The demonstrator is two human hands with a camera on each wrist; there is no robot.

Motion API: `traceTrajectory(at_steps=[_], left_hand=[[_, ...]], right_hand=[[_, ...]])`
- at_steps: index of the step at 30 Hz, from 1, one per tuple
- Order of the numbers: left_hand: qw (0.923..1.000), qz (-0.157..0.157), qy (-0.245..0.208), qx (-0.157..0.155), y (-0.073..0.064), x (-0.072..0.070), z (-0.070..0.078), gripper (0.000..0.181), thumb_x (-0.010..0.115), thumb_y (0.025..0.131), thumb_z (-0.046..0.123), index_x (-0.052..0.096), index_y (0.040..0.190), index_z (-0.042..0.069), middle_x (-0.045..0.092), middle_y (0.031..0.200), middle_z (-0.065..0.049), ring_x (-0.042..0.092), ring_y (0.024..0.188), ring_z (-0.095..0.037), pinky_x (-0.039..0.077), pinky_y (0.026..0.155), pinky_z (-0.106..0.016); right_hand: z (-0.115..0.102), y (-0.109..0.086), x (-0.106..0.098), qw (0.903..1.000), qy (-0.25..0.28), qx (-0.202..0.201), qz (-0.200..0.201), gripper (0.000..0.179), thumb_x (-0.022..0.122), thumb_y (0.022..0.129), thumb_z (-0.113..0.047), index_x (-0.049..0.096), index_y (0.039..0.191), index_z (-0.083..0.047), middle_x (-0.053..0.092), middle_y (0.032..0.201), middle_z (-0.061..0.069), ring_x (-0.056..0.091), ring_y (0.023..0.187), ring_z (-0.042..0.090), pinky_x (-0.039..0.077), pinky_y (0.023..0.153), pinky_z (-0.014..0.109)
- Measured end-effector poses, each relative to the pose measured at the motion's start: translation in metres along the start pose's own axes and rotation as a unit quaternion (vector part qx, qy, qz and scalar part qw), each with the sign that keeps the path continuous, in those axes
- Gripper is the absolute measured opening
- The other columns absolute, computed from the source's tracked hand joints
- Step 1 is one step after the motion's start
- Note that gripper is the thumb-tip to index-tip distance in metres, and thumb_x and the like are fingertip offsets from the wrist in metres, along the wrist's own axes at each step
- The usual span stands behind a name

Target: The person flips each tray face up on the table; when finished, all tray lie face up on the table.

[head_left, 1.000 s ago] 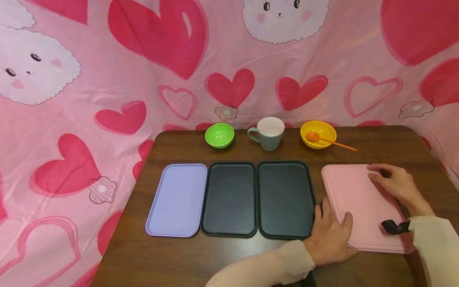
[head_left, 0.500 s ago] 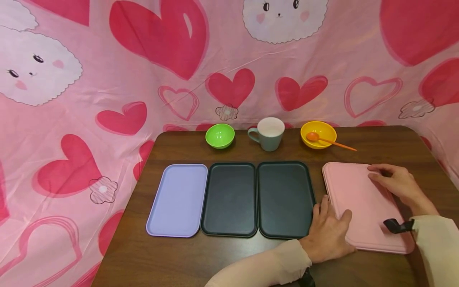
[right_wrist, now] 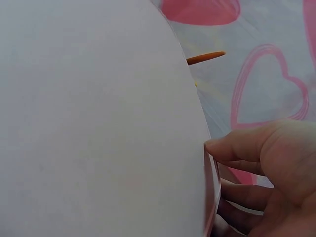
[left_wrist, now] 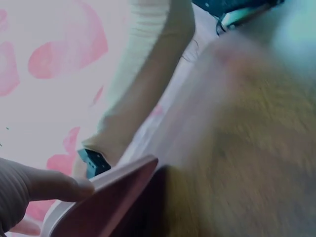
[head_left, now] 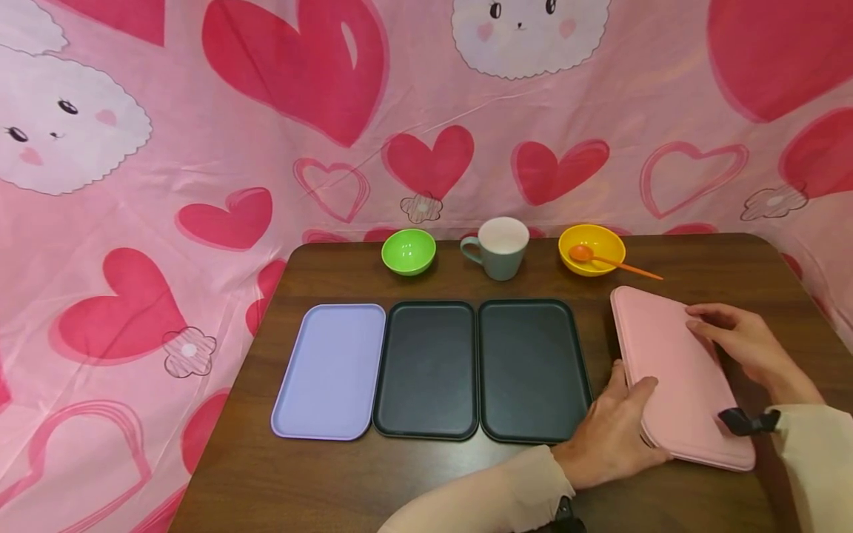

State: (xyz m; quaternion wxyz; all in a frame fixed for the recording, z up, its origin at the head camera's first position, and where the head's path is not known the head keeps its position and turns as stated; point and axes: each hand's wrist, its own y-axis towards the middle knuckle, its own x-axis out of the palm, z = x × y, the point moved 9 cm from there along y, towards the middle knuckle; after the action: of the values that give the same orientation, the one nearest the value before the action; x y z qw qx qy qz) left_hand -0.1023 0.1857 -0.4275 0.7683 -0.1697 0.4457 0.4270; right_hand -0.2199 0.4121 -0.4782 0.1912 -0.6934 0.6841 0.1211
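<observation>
A pink tray (head_left: 680, 370) is tilted at the right of the table, its flat face up and its left side raised. My left hand (head_left: 609, 426) grips the raised left edge near the front corner, with some fingers hidden beneath it. In the left wrist view, a finger (left_wrist: 61, 186) lies on the tray's rim (left_wrist: 126, 172), above the shadowed underside. At the far right edge, my right hand (head_left: 746, 344) pinches the tray. The right wrist view shows the thumb (right_wrist: 234, 147) against that edge and the other fingers curled below it.
Two black trays (head_left: 426, 370) and a lilac tray (head_left: 329, 370) lie side by side to the left. Along the back stand a green bowl (head_left: 409, 253), a grey-green mug (head_left: 503, 255) and a yellow bowl (head_left: 586, 268) with an orange spoon (head_left: 616, 263). Heart-patterned cloth hangs behind.
The pink tray's left edge has risen off the table, tilting the tray to the right. My left hand has come up with this edge, while the right hand has barely moved.
</observation>
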Motion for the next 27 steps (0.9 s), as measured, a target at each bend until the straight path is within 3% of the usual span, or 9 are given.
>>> traceTrajectory(at_steps=[4,8,13,21,27], left_hand=[[1.0,-0.001,-0.006,0.001,-0.001,-0.003,0.003,0.083,0.088,0.072,0.042,0.05,0.143,0.021,0.046,0.143,-0.003,0.059,0.113,0.0,0.045,0.084,-0.005],[0.9999,0.001,0.007,0.012,-0.004,-0.008,0.005,0.08,0.085,0.074,0.046,0.051,0.142,0.023,0.046,0.144,-0.005,0.055,0.122,-0.004,0.045,0.089,-0.007],[0.9998,-0.016,0.003,0.013,-0.006,-0.01,0.005,0.076,0.08,0.078,0.051,0.05,0.144,0.028,0.039,0.151,-0.006,0.056,0.119,-0.009,0.046,0.087,-0.012],[0.9974,0.012,0.033,0.063,-0.008,-0.019,0.013,0.073,0.078,0.079,0.054,0.053,0.142,0.027,0.043,0.15,-0.006,0.043,0.138,-0.012,0.04,0.105,-0.02],[0.9958,0.016,0.029,0.085,-0.008,-0.024,0.02,0.07,0.079,0.078,0.054,0.055,0.139,0.028,0.047,0.149,-0.003,0.04,0.142,-0.012,0.034,0.106,-0.018]], right_hand=[[0.0,-0.002,0.002,1.0,0.006,-0.001,-0.006,0.031,0.066,0.095,-0.009,0.071,0.098,-0.04,0.061,0.088,-0.04,0.054,0.079,-0.017,0.044,0.067,0.005],[-0.001,-0.005,0.004,0.9998,0.011,-0.008,-0.011,0.033,0.064,0.096,-0.008,0.069,0.102,-0.04,0.061,0.091,-0.04,0.054,0.082,-0.018,0.044,0.068,0.005],[-0.001,-0.009,0.006,0.9996,0.019,-0.018,-0.013,0.037,0.063,0.096,-0.005,0.067,0.105,-0.041,0.062,0.095,-0.04,0.054,0.086,-0.019,0.043,0.07,0.003],[-0.007,-0.016,0.008,0.9991,0.024,-0.033,-0.011,0.031,0.063,0.096,-0.007,0.069,0.108,-0.035,0.064,0.096,-0.039,0.057,0.087,-0.016,0.044,0.071,0.005],[-0.012,-0.019,0.012,0.9969,0.047,-0.059,-0.022,0.035,0.059,0.097,-0.001,0.069,0.111,-0.032,0.066,0.099,-0.034,0.06,0.089,-0.013,0.047,0.073,0.006]])
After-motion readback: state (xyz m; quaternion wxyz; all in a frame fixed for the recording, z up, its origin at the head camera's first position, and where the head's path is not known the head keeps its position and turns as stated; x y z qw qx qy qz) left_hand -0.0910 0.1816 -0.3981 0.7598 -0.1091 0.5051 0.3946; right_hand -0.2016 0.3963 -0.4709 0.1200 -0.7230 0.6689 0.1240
